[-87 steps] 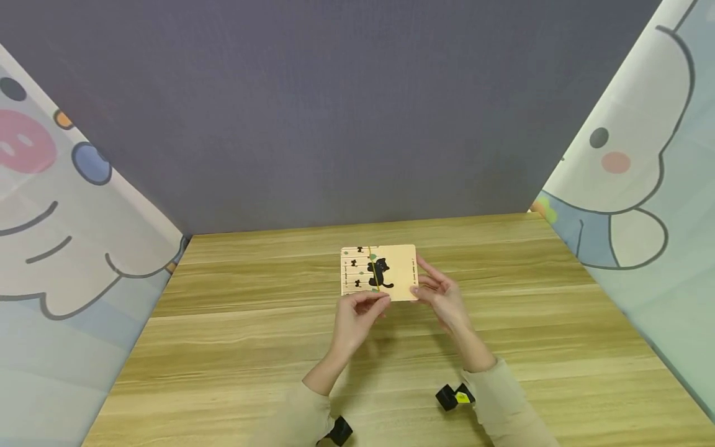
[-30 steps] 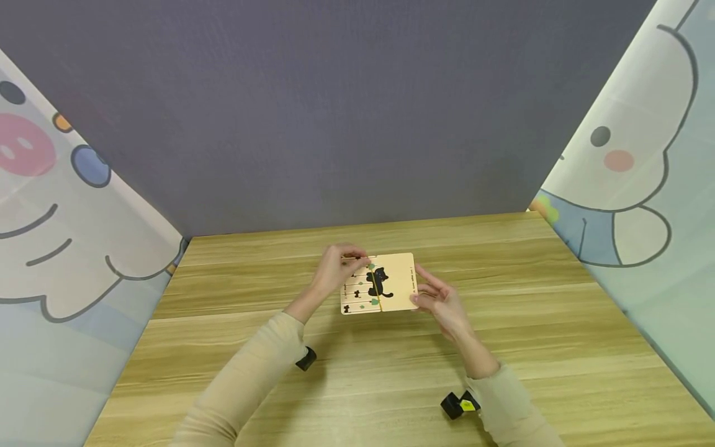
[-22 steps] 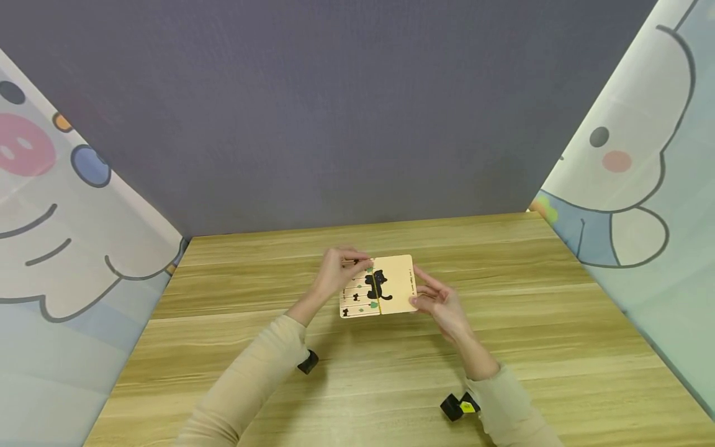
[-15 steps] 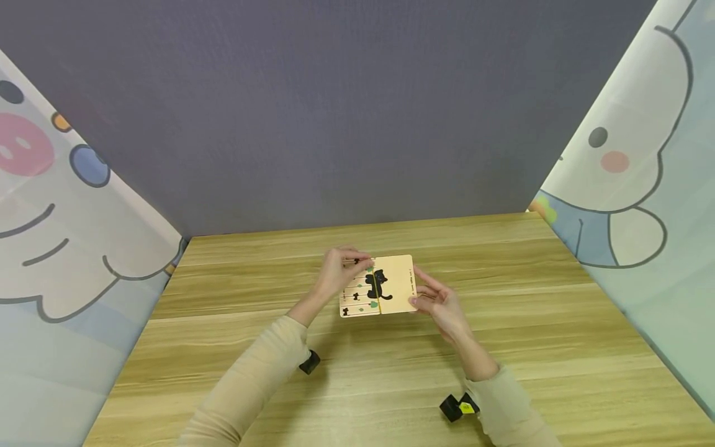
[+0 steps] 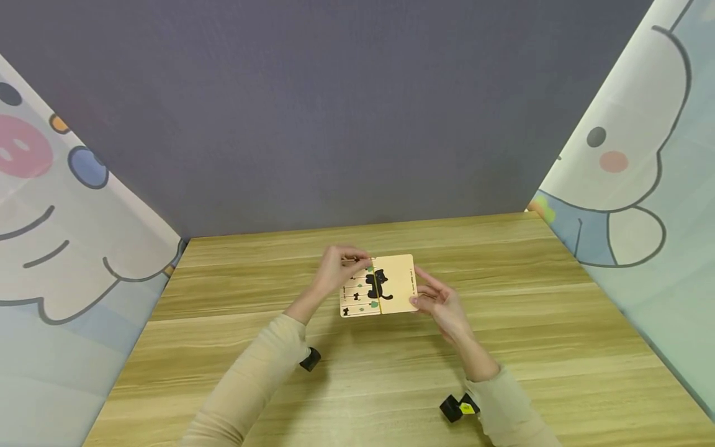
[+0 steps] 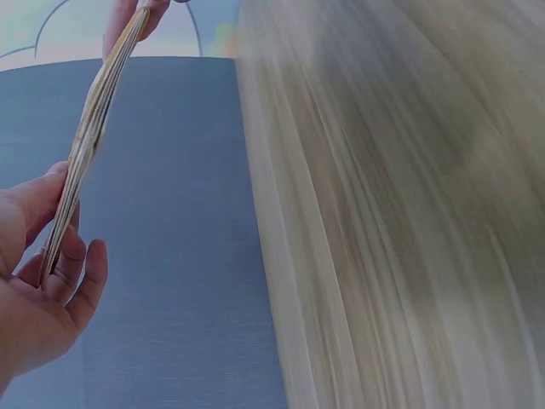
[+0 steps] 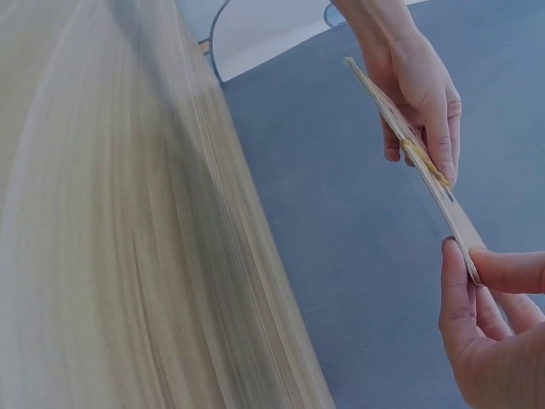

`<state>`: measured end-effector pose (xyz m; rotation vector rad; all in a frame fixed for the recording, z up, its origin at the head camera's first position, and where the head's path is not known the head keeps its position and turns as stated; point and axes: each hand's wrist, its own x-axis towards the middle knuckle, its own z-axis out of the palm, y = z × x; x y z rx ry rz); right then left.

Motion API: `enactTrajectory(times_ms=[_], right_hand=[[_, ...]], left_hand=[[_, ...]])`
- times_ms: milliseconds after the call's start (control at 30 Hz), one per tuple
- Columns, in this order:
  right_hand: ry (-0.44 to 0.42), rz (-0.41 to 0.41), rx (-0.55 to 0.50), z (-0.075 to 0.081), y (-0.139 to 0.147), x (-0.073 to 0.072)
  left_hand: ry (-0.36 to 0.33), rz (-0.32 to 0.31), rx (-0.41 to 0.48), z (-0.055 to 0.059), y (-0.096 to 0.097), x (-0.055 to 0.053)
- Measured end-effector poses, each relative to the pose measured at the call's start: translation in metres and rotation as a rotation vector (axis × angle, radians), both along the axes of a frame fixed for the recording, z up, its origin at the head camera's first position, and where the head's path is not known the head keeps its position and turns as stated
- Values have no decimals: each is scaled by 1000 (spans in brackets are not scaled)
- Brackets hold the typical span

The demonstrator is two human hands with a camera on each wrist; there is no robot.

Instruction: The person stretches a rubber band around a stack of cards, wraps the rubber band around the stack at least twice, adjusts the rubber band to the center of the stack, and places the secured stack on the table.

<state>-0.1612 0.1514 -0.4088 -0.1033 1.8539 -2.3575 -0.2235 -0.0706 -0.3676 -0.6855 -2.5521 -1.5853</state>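
Note:
In the head view, a cream notebook (image 5: pixel 399 273) with a black cat printed on it is held over the table. A yellow elastic band (image 5: pixel 378 298) crosses its middle. My left hand (image 5: pixel 335 271) pinches its far edge beside the band, thumb on top and covering part of the printed left half. My right hand (image 5: pixel 441 304) grips the right edge, its thumb near the lower right corner and other fingers partly behind. Seen edge-on in the left wrist view, the notebook (image 6: pixel 89 136) shows several thin layers. The band (image 7: pixel 423 162) also shows in the right wrist view.
The wood-grain table (image 5: pixel 251 279) spreads out below both hands. Behind it rises a dark grey wall panel (image 5: pixel 357 124), with cartoon-print curtains (image 5: pixel 620 205) at the sides. Black wrist devices (image 5: pixel 460 406) sit by the sleeves.
Since the earliest frame my left hand has moved from the notebook's near edge to its far edge by the band, and the notebook has shifted slightly nearer. The last half second shows almost no motion.

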Motion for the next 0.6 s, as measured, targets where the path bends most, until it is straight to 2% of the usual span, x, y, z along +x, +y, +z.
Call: enactTrajectory(times_ms=[233,600], right_hand=[[-25,-10,14,1,-1,2],[-13,6,4,2,-2,2]], left_hand=[[-14,-5,-16,-3,2,3],[48,9,-8,-3,4,6]])
